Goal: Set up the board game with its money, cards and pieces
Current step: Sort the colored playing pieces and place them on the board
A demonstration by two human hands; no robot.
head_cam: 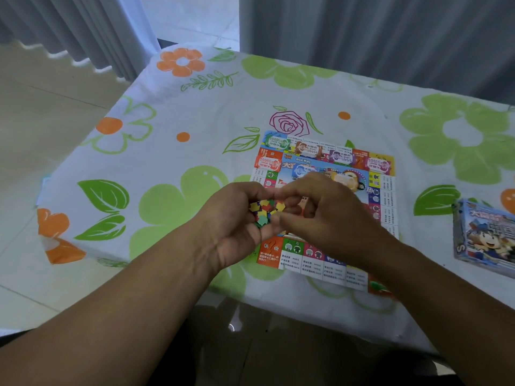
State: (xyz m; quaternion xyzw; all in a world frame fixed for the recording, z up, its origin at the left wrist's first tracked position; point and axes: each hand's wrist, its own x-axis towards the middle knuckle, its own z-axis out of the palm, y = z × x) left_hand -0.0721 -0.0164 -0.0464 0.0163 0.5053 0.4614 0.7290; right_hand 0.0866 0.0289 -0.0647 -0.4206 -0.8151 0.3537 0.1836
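A colourful paper game board [381, 188] lies flat on the flowered tablecloth. Small stacks of play money [340, 156] sit along its far edge. My left hand [237, 227] is cupped over the board's near left part and holds a heap of small coloured pieces [266, 211] in yellow, green, red and blue. My right hand [320, 207] reaches into that heap with its fingertips; whether it pinches a piece is hidden. A green piece [376, 286] lies on the board's near right corner.
The blue game box [485, 238] lies on the table [167, 151] at the right edge of view. Grey curtains hang behind the table. A tiled floor shows to the left, past the table's left edge.
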